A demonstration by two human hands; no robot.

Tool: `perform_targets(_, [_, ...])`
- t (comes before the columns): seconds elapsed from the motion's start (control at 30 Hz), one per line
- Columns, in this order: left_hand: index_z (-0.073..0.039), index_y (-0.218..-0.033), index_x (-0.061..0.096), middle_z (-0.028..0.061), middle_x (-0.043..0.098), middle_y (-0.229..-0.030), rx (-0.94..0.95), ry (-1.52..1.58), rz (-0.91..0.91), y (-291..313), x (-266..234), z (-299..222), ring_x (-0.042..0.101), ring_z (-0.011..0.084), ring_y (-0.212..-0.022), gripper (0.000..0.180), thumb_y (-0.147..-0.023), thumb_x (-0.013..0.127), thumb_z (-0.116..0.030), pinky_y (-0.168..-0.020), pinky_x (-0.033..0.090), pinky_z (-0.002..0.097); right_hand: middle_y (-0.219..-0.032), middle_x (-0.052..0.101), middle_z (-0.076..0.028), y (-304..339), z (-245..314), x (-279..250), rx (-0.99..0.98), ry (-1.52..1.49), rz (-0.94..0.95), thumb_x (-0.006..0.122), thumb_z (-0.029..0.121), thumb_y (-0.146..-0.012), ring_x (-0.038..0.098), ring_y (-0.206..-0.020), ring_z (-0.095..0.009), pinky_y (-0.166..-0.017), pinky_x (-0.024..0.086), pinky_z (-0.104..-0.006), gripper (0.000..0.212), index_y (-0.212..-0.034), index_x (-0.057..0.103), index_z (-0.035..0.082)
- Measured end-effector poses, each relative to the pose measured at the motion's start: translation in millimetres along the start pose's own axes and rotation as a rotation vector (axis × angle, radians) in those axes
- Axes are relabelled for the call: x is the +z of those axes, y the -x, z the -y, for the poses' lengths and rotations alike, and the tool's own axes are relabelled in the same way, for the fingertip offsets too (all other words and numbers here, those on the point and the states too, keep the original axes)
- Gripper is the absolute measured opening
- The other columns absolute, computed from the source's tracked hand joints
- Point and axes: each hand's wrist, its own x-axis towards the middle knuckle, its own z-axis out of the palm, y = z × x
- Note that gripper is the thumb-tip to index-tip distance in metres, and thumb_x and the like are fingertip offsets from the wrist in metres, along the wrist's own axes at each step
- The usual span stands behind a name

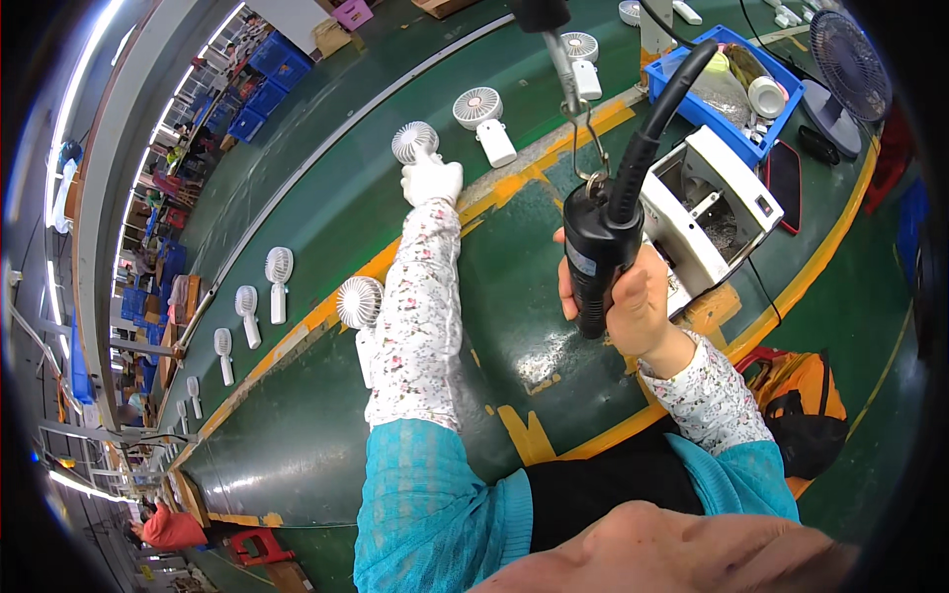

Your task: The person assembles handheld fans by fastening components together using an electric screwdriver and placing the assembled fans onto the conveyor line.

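on the green belt: one fan gripped, screwdriver held ready

far out on the green belt (297, 435), a white handheld fan (415, 141) sits in the gloved left hand (432, 181), fingers wrapped round its handle. more fans (279, 282) trail along the belt; one (360, 302) is half hidden behind the floral sleeve (420, 316). the right hand (633, 301) is clenched round a black electric screwdriver (598, 252) hanging from a hook, its tip out of sight. beside it stand a white machine (717, 203) and a blue bin (727, 84).

Long green table (297, 435) with yellow-orange stripe (554, 435), curving off to the far left. Stacked blue crates (262, 84) beside it on the floor, upper left. Bright strip lights (84, 69) along the left edge.
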Motion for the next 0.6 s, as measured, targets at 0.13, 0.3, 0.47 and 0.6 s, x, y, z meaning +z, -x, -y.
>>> perform_targets(0.13, [-0.004,-0.097,0.047,0.0095,0.058,-0.075,-0.255,1.039,0.623,-13.4,-25.9,17.2,0.058,0.0199,-0.062,0.025,-0.075,0.059,-0.004,-0.054,0.047,0.0300,-0.074,0.056,-0.009,0.0,1.5,0.8,0.005,0.020,-0.016,0.040,0.072,-0.077,0.054,-0.057,-0.012,-0.050,0.042,-0.0217,0.087,-0.112,0.045,-0.007])
perform_targets(0.3, [-0.001,-0.105,0.046,0.0109,0.054,-0.089,-0.729,1.877,0.697,100.2,-74.5,-24.4,0.057,0.0221,-0.076,0.025,-0.082,0.057,-0.001,-0.059,0.052,0.0307,-0.074,0.055,-0.009,0.1,7.4,-11.9,-0.199,0.238,-0.234,0.041,0.073,-0.077,0.054,-0.059,-0.012,-0.051,0.042,-0.0222,0.087,-0.109,0.045,-0.007])
perform_targets(0.47, [-0.009,-0.108,0.050,0.0087,0.056,-0.097,-0.549,2.248,1.219,196.7,-70.1,1.7,0.055,0.0238,-0.091,0.036,-0.076,0.062,-0.001,-0.074,0.049,0.0358,-0.079,0.056,-0.009,-7.0,10.6,-21.7,-0.342,0.276,-0.371,0.045,0.060,-0.086,0.054,-0.063,-0.013,-0.055,0.042,-0.0241,0.072,-0.116,0.046,-0.005])
perform_targets(0.6, [-0.008,-0.105,0.051,0.0086,0.056,-0.096,-0.671,2.127,1.358,255.9,-65.3,-0.7,0.055,0.0253,-0.090,0.034,-0.074,0.061,0.003,-0.079,0.047,0.0388,-0.074,0.057,-0.008,-24.2,14.8,-15.0,-0.396,0.476,-0.402,0.038,0.056,-0.091,0.053,-0.056,-0.011,-0.052,0.043,-0.0230,0.062,-0.106,0.049,-0.003])
